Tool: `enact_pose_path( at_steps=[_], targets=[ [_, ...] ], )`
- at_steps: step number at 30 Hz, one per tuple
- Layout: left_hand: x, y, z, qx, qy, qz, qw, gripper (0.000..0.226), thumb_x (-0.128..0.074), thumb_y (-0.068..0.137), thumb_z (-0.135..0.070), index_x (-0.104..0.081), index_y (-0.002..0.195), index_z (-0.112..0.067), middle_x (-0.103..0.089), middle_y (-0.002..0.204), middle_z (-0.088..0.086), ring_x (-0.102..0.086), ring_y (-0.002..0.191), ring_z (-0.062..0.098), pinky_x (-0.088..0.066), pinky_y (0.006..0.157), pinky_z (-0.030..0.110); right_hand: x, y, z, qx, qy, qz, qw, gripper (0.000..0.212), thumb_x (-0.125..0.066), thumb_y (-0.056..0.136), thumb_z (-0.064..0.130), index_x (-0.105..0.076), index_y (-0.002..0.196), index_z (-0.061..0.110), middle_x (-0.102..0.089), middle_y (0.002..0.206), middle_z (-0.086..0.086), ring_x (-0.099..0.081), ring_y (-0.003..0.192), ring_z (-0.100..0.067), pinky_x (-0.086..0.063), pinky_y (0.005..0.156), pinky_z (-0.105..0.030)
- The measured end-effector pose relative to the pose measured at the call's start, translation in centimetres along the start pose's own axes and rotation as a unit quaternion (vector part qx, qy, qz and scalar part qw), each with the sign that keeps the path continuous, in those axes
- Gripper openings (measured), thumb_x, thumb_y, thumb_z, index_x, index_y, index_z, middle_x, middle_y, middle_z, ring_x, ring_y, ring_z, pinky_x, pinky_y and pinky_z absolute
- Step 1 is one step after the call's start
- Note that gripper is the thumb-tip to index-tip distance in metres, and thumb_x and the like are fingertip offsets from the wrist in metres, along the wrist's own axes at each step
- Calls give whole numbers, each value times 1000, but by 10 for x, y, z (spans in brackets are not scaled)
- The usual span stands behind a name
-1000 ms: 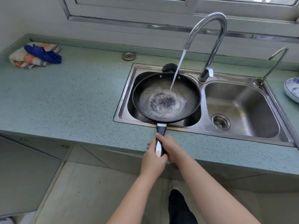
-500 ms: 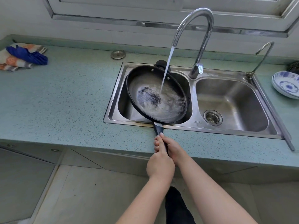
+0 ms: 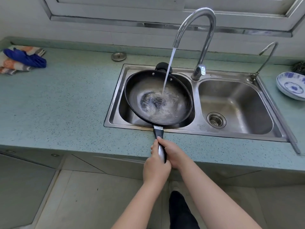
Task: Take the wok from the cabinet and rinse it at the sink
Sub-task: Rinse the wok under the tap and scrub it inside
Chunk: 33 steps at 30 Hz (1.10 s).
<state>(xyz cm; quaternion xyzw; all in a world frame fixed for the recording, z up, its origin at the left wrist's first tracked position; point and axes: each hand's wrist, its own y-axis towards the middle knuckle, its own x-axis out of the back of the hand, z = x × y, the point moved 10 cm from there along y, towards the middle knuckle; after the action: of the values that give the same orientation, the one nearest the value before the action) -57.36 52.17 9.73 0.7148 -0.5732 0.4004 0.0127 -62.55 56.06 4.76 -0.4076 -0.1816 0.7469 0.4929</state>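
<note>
— What are the hands doing?
— Both are wrapped round the long black-and-silver handle (image 3: 160,147). The left hand (image 3: 155,165) grips its near end. The right hand (image 3: 175,154) grips just beside it, thumb lying up along the handle.
— And the pan itself?
— The round black wok (image 3: 140,90) is held over the left basin of the stainless-steel double sink (image 3: 115,103). A stream of water (image 3: 168,71) from the tall curved chrome faucet (image 3: 208,30) lands in its middle and pools there.
— Farther back?
— A blue glove (image 3: 26,58) lies on a striped cloth (image 3: 9,66) on the speckled teal counter (image 3: 66,96), far left.
</note>
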Motion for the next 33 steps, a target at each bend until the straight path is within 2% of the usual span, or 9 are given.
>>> enact_pose_path(
  at_steps=[3, 5, 7, 13, 18, 23, 27, 30, 33],
  targets=[
    [12, 4, 7, 2, -105, 12, 994, 74, -56, 80, -14, -24, 144, -34, -59, 123, 1, -56, 105, 22, -42, 81, 25, -10, 3, -1, 4, -16, -15, 1000, 37, -40, 98, 21, -56, 72, 1, -67, 50, -7, -65, 45, -15, -53, 47, -20],
    [15, 5, 10, 8, -144, 27, 989, 74, -56, 79, -11, -27, 143, -36, -55, 115, -6, -52, 98, 16, -40, 79, 23, -15, 5, -5, -5, -2, -15, 1000, 35, -41, 97, 21, -57, 75, 0, -68, 53, -9, -66, 47, -17, -53, 48, -21],
    [15, 5, 13, 13, -148, 37, 988, 76, -56, 77, -10, -26, 142, -38, -54, 112, -5, -53, 95, 17, -41, 78, 24, -19, 6, -11, -27, 41, -3, 999, 36, -40, 97, 21, -59, 79, -4, -70, 54, -10, -68, 49, -16, -54, 46, -20],
    [8, 4, 11, 11, -161, 42, 986, 79, -56, 78, -13, -21, 143, -42, -52, 128, -8, -52, 96, 13, -42, 78, 23, -22, 5, -3, -51, 122, 16, 991, 34, -37, 98, 18, -61, 82, 0, -73, 60, -6, -71, 55, -9, -56, 52, -18],
    [12, 2, 8, 9, -74, 12, 997, 75, -53, 81, -19, -19, 144, -39, -59, 126, 2, -58, 106, 26, -49, 88, 34, -21, 7, -2, -58, 144, 27, 987, 30, -37, 97, 13, -54, 75, 3, -66, 53, -6, -67, 48, -13, -57, 51, -21],
    [19, 5, 0, 29, 31, -51, 998, 65, -47, 85, -13, -21, 143, -25, -58, 121, 13, -56, 110, 33, -44, 85, 36, -22, 4, 4, -54, 11, 8, 998, 32, -37, 97, 9, -53, 71, 1, -71, 57, -10, -66, 62, -20, -52, 70, -30],
    [29, 3, 4, 25, -8, -86, 996, 45, -49, 85, -11, -33, 127, -14, -64, 104, 14, -60, 98, 35, -41, 71, 34, -23, 6, 7, -41, -25, -20, 999, 32, -36, 96, 4, -53, 71, -4, -68, 52, -15, -69, 54, -20, -56, 56, -29],
    [35, 4, 15, 30, -109, -85, 990, 29, -57, 82, -12, -39, 105, -18, -61, 89, 1, -59, 87, 30, -38, 66, 30, -25, 11, 6, -20, -38, -47, 998, 32, -33, 96, 1, -51, 70, -4, -64, 44, -14, -66, 43, -19, -56, 48, -26],
    [36, 12, 24, 29, -176, -63, 982, 31, -65, 78, -10, -40, 94, -20, -55, 83, -8, -56, 78, 22, -43, 64, 32, -23, 13, 10, 26, -67, -93, 993, 31, -36, 94, 0, -49, 66, -2, -60, 51, -15, -65, 44, -21, -56, 46, -26]
  ],
)
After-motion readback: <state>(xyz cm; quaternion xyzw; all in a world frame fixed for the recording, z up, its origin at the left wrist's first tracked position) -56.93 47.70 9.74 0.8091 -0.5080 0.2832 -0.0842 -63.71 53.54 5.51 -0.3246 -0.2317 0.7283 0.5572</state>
